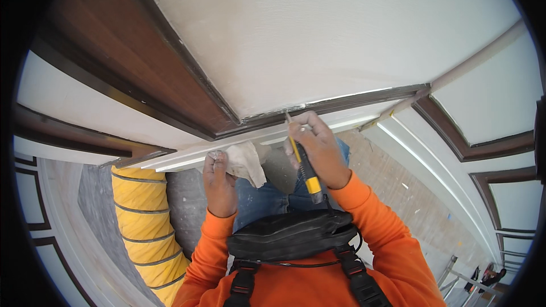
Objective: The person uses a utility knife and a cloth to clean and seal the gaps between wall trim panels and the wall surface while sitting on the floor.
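Right hand (pixel 319 143): fingers clamped on slim yellow-and-black hand tool (pixel 305 165), thin tip pointing far, butt end near; tip at dark trim (pixel 352 99) along near edge of big white panel (pixel 352 28), can't tell if tip is touching or just off it. Left hand (pixel 218 179): left of the tool, just on near side of white ledge (pixel 170 163), fingers together, pinching left edge of off-white cloth (pixel 245 161), cloth hanging out to the right toward the right hand, well short of the trim. White smears along trim edge near the tip. Reddish-brown panel (pixel 125 40) far left, dark framed. Yellow ribbed duct (pixel 141 210) near left on floor. Black bag (pixel 284 235) on wearer's front, near side, orange sleeves (pixel 375 210) either side. Metal ladder-like frame (pixel 453 276) near right, partly cut by fisheye rim
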